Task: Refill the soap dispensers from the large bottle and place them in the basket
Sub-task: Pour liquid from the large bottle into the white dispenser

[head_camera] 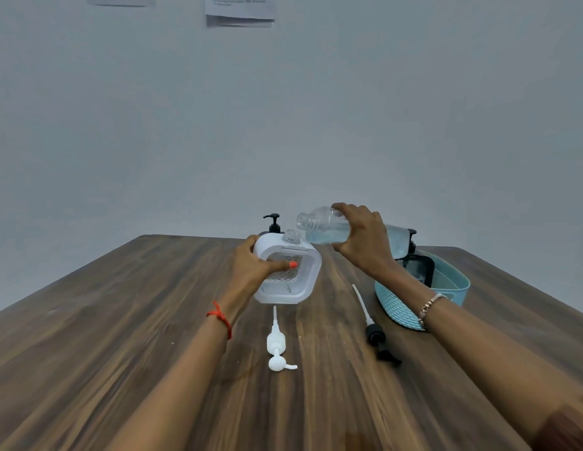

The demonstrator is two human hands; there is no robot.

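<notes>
My left hand (256, 266) grips a white square soap dispenser (303, 281) that stands on the wooden table (121, 336) with its clear neck (291, 236) uncapped. My right hand (365, 239) holds the large clear bottle (322, 227) tilted on its side, mouth pointing left just above and beside that neck; pale blue liquid lies in its lower half. A light blue basket (453, 288) stands at the right with a dark dispenser (420, 265) inside it. A white pump (277, 343) and a black pump (378, 336) lie loose on the table in front.
Another dispenser with a black pump head (273, 222) stands behind the white one. A grey wall rises behind the table's far edge, with papers (239, 11) pinned high up. Bare wood stretches to the left and front.
</notes>
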